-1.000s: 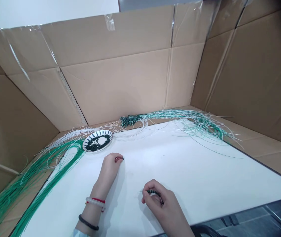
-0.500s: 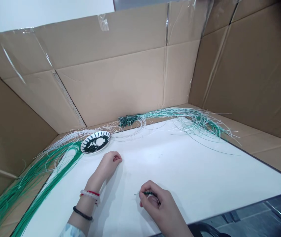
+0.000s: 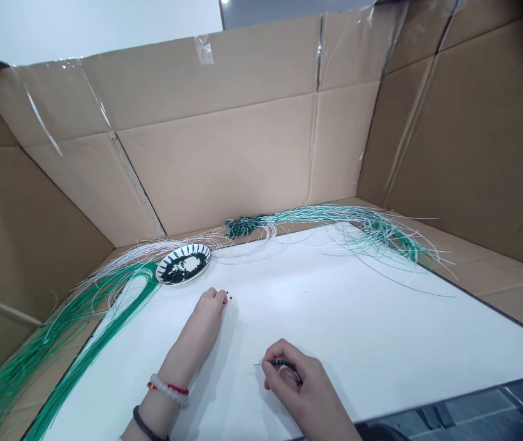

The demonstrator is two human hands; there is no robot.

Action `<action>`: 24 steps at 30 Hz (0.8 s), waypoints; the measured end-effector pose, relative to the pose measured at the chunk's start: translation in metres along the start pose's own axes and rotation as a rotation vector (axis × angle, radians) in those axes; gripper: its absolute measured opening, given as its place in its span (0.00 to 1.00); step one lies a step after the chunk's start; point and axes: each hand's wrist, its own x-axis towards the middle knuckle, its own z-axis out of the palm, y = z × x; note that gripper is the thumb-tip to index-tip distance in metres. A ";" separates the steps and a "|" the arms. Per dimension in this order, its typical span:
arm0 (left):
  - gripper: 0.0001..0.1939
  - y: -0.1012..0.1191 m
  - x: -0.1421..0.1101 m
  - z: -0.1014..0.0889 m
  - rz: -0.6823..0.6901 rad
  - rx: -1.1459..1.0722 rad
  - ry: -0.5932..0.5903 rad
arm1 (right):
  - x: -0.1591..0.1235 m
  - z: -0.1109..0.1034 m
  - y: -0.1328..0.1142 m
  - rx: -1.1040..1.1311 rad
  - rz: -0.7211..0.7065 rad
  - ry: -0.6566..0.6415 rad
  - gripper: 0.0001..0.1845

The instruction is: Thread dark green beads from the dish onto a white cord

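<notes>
My right hand [image 3: 296, 383] pinches a short string of dark green beads [image 3: 284, 364] between thumb and forefinger. The bare end of the thin cord [image 3: 257, 365] sticks out to the left of the fingertips. Farther forward, my left hand [image 3: 209, 309] rests palm down on the white board, its fingers drawn together; what they hold, if anything, is hidden. A few tiny dark beads [image 3: 229, 297] lie loose at its fingertips. Behind that hand stands an oval patterned plate [image 3: 207, 256] with many small dark beads on it.
Green cords [image 3: 91, 355] spread along the left edge of the white board [image 3: 357, 331]. At the back lies a bundle of beaded strands [image 3: 243, 226], with white and green cords [image 3: 326, 214] trailing right. Cardboard walls [image 3: 238, 159] enclose the left, back and right.
My left hand has turned palm down, and loose beads now show beside its fingertips. My right hand keeps its pinch on the beaded string. The whole view has shifted slightly.
</notes>
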 end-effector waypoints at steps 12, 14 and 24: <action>0.12 -0.015 0.001 0.017 -0.002 0.014 0.094 | 0.000 -0.001 0.002 -0.047 -0.008 0.007 0.13; 0.13 -0.016 -0.001 0.019 -0.007 0.015 0.100 | 0.000 -0.001 0.002 -0.050 -0.008 0.008 0.13; 0.12 -0.005 -0.012 0.004 -0.144 -0.128 0.087 | -0.001 -0.002 0.002 -0.105 -0.007 -0.005 0.14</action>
